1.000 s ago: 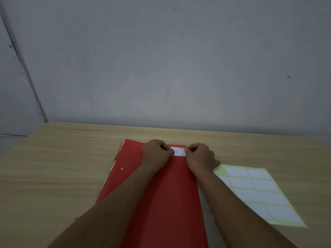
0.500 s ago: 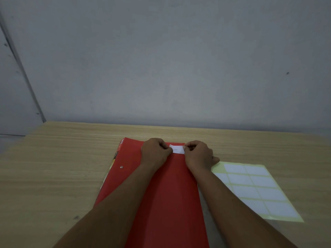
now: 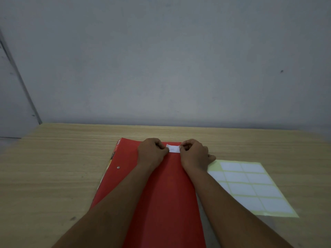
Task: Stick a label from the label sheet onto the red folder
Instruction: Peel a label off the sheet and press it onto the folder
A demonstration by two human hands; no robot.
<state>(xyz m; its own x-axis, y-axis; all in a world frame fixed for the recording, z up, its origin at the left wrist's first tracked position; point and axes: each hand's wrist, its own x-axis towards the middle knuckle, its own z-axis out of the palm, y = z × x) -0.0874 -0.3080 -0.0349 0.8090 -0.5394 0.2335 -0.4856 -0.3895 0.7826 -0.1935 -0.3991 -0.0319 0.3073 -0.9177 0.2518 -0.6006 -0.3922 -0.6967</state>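
Observation:
The red folder lies lengthwise on the wooden table, running away from me. A small white label with faint writing sits near the folder's far edge. My left hand pinches the label's left end and my right hand pinches its right end, fingers curled. The label looks flat against the folder, though I cannot tell whether it is stuck down. The label sheet, pale yellow backing with several white labels, lies on the table right of the folder, partly under my right forearm.
The wooden table meets a grey wall just beyond the folder. A metal rivet and a coloured strip show along the folder's left side. The table's left corner lies at the far left.
Both hands stay at the label's ends near the folder's far edge. Hands and label sit slightly farther up the folder than a second ago; the view has shifted a little.

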